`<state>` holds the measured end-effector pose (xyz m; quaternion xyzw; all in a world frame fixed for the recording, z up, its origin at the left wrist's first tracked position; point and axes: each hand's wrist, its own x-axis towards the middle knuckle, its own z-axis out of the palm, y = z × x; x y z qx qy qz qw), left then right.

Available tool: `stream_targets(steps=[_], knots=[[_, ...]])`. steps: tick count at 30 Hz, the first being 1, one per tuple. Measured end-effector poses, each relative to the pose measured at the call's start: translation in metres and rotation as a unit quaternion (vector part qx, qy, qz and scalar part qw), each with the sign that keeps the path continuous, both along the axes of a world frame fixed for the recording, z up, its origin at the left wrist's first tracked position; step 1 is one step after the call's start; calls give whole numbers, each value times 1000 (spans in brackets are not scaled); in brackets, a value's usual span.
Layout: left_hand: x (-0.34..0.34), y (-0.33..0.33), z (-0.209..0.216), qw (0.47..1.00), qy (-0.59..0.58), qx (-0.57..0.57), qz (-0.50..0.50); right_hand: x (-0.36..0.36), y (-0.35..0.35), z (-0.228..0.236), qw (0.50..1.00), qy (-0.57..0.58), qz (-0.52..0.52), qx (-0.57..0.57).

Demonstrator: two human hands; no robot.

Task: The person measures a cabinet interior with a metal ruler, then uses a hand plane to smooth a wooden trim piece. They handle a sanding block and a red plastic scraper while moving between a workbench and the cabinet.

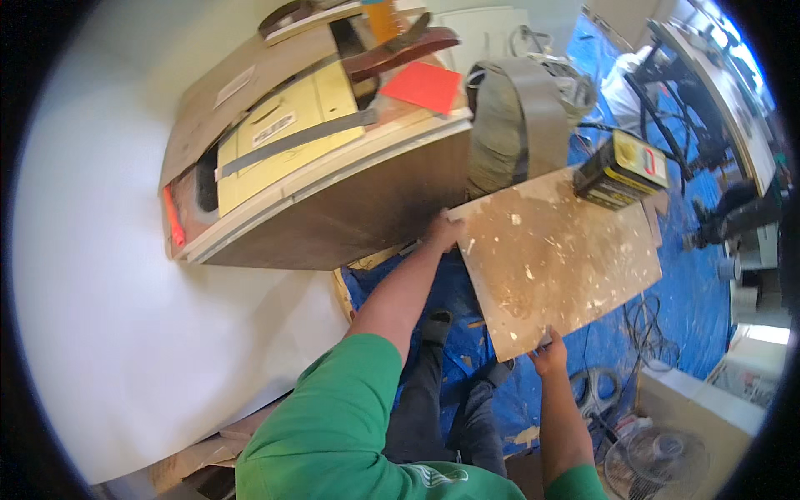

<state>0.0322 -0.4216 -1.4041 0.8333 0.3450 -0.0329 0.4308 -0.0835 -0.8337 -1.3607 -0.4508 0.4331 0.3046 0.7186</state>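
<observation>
A stained wooden board (550, 258), spotted with pale flecks, lies tilted in front of me. My left hand (444, 231) is closed on its near left corner, beside the dark side of a wooden cabinet. At the board's near edge, my right hand (548, 354) grips it from below with the thumb on top. A dark rectangular metal can (621, 169) with a yellow top stands at the far right corner of the board. What supports the board underneath is hidden.
The cabinet (350, 200) carries yellow sheets (292, 133), a red square (423, 87) and tools. Behind the board sits a greyish-green bag (500, 125). Blue tarp (700, 308) covers the floor, with cables (650, 333) on it. A fan (658, 458) stands at lower right.
</observation>
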Motion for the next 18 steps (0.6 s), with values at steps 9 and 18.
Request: stream_targets(steps=[9,18], knots=[[18,57,-81,979,-102,-157,86,19,42,6,996,-20,76,-43],[22,49,-26,946,-47,-313,66,8,27,2,998,13,41,-52]])
